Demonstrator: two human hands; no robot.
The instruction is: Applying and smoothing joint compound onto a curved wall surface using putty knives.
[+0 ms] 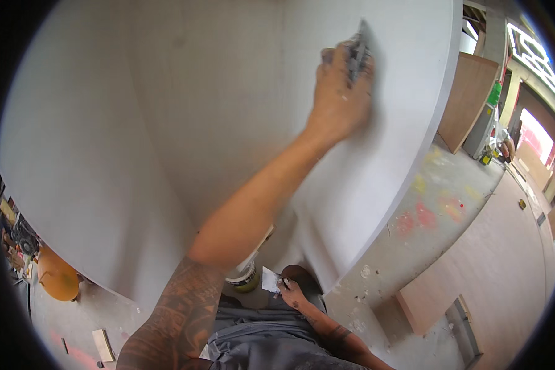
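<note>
"Nearest is the left arm (185, 308), stretched far and to the right; what's that hand doing?"

"Left hand (344, 92) is closed round a dark scraper (362, 37), at the far part of the right panel (394, 142); I'd judge the step to be working that white face with the blade, though I can't tell whether its edge touches"

"And the right hand (296, 297)?"

"Near, by the grey trousers (259, 336), fingers drawn narrow on a white plate (270, 280), a bucket (245, 279) just to its left; it may carry filler, but that's a guess"

"What would the next move call for?"

"In my judgement, a flat blade and even pressure, with care at the panel's right edge"

"How's the surface?"

"Pale and smooth-looking, shadowed beside the hand; the middle panel (216, 80) is greyer with a faint smudge, and the left panel (68, 154) looks bent by the lens"

"And the room?"

"Right of the panel, the floor (376, 246) shows red and yellow stains (425, 214); a brown board (468, 102) stands far right, a big wooden sheet (475, 265) spreads nearer, a bright lamp (534, 58) glows beyond; on the left, an orange tank-like thing (58, 274), and a wood strip (103, 345) nearer"
</note>
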